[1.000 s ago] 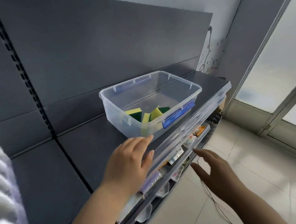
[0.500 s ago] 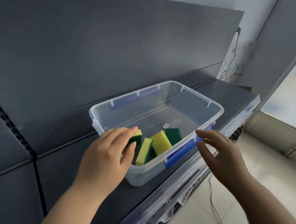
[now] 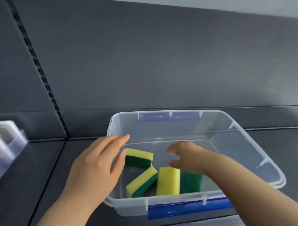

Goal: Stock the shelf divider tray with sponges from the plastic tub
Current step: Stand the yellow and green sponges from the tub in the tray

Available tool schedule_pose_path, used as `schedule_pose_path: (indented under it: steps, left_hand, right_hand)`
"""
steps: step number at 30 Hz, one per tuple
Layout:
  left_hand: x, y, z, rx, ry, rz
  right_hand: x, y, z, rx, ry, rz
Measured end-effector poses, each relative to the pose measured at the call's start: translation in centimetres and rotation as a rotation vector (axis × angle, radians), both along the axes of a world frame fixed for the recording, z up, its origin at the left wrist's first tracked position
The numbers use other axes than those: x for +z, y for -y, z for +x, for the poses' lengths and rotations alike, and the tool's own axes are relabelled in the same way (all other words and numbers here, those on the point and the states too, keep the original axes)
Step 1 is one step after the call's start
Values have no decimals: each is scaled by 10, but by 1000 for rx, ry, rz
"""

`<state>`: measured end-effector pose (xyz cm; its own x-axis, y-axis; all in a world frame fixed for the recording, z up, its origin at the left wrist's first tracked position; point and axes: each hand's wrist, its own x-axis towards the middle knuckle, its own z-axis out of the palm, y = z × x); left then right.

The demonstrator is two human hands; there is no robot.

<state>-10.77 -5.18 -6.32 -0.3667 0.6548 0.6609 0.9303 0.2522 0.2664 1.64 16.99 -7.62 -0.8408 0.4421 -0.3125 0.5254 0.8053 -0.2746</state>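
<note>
You look down at a clear tub point(image 3: 244, 150) on a dark grey shelf point(image 3: 34, 173), a little toward 5 o'clock from the middle of the view. Blue clips sit on its long sides, the near clip point(image 3: 186, 209) at 6 o'clock of the tub and the far clip point(image 3: 167, 116) at 12 o'clock.

Four sponges point(image 3: 168, 180), yellow on one face and green on the other, lie on the tub floor in its 7 o'clock half. The back sponge point(image 3: 139, 156) stands on its edge, yellow above green. The tilted sponge point(image 3: 141, 182) lies slantwise just in front of it. The other two lie flat and side by side, one yellow face up, and at its 3 o'clock the green sponge point(image 3: 191, 181) green face up.

Your left hand point(image 3: 95, 166) lies against the tub's 9 o'clock wall, fingers straight and pressed together, thumb down the outside of the wall, gripping nothing.

Your right hand point(image 3: 184, 156) reaches into the tub from 4 o'clock. Its fingers are loosely curled, with a gap between thumb and fingers, and it holds nothing. It is just over the far end of the yellow-up sponge; the blur hides whether it touches.

The tray point(image 3: 2, 140), white and blurred, sits on the shelf at 9 o'clock, cut off by the view's edge, well apart from the tub.

Behind the shelf rises a grey back panel point(image 3: 158, 59).
</note>
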Motion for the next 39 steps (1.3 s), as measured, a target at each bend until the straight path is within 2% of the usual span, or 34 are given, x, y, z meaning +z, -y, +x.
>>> schedule_pose_path:
  steps: [5,7,9,13,18,24,30,32,35,37,39]
  left_hand:
    - [-2,13,24,211,36,41]
    - [-1,15,31,261,30,46]
    - [3,13,37,291,14,38]
    - [14,-1,39,242,-121,-93]
    - [28,-33,17,100,-320,-454]
    - [12,-99,-11,58,-337,-1124]
    - [-18,-138,-13,-4,-258,-1427]
    - [-27,-142,-11,-3,-244,-1436]
    - [-29,-145,-9,-11,-146,-1346]
    - [-21,-147,-6,-11,-90,-1211]
    - [-9,-148,-1,-6,-15,-985]
  right_hand:
    - [-18,-13,-32,284,424,149]
    - [-22,-15,-38,352,480,150]
    - [-20,-17,-41,373,473,56]
    - [-2,-29,-38,392,327,28]
    - [34,-58,-7,239,-24,-30]
    - [47,-78,53,108,-330,-73]
    - [35,-84,91,-19,-455,-88]
    - [30,-86,98,-58,-469,-99]
    - [27,-88,102,-99,-514,-109]
    - [26,-88,101,-128,-554,-112]
    - [26,-87,99,-160,-607,-97]
